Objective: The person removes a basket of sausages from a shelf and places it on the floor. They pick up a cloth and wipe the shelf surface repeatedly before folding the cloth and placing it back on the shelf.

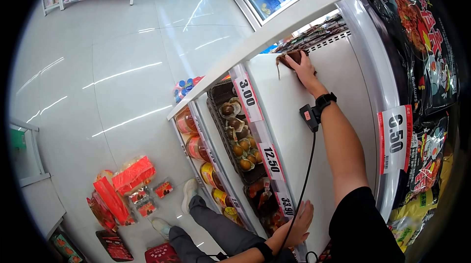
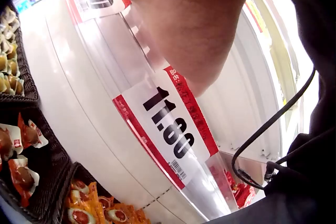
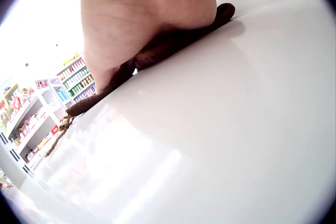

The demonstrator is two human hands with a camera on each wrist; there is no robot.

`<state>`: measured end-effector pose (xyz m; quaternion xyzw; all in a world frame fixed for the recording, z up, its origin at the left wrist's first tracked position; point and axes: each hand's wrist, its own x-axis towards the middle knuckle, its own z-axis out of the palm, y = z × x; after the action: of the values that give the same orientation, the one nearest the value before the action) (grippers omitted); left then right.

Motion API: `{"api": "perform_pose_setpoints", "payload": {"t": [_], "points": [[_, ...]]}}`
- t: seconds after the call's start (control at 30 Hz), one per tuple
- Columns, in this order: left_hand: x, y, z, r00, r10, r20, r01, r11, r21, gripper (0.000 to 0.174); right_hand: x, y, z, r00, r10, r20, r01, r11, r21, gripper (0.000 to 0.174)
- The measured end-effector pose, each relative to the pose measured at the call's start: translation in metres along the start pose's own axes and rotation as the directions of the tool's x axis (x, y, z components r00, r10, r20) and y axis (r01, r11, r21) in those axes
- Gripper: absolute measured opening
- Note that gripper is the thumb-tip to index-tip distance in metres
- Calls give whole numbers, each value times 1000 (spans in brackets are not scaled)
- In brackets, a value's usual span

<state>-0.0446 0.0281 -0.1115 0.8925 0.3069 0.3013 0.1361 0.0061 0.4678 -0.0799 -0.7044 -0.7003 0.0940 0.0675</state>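
Observation:
My right hand (image 1: pixel 300 66) reaches to the far end of a bare white shelf (image 1: pixel 289 115) and presses down on a brown cloth (image 1: pixel 288 57), fingers curled over it. In the right wrist view the right hand (image 3: pixel 142 8) bunches the cloth (image 3: pixel 157 50) flat against the glossy shelf surface, a frayed string trailing off its left end. My left hand (image 1: pixel 296 226) rests with relaxed fingers on the shelf's front rail. In the left wrist view the left hand (image 2: pixel 194 19) lies just above a price label reading 11.80 (image 2: pixel 170 124).
Price labels 3.00 (image 1: pixel 247 98) and 12.50 (image 1: pixel 271 161) line the rail. Below it, dark baskets of wrapped snacks (image 1: pixel 240 145) and jars (image 1: pixel 196 147). Black noodle packs (image 1: pixel 422 42) hang right, above a 6.50 label (image 1: pixel 395 140). Red packages (image 1: pixel 127 179) lie on the floor by my shoes (image 1: pixel 189 192).

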Motion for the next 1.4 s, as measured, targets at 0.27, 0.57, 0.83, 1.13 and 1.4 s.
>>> {"api": "perform_pose_setpoints", "payload": {"t": [0.27, 0.57, 0.83, 1.13, 1.4], "points": [[0, 2, -1, 1000, -1, 7, 1, 999, 42, 69, -1, -9, 6, 997, -74, 6, 74, 997, -15, 95], [0, 6, 6, 1000, -26, -16, 26, 999, -23, 68, -27, -66, 19, 988, -152, 23, 153, 986, -67, 81], [-1, 7, -2, 999, -35, -25, 33, 998, -49, 64, -58, -110, 21, 982, -180, 65, 185, 978, -94, 75], [0, 9, 9, 998, -26, -63, 24, 999, -30, 68, -73, -128, 30, 947, -299, 114, 311, 945, -102, 70], [-1, 8, -1, 998, -35, -53, 30, 995, -91, 66, -106, -129, 20, 952, -275, 136, 285, 957, -56, 69]]}}
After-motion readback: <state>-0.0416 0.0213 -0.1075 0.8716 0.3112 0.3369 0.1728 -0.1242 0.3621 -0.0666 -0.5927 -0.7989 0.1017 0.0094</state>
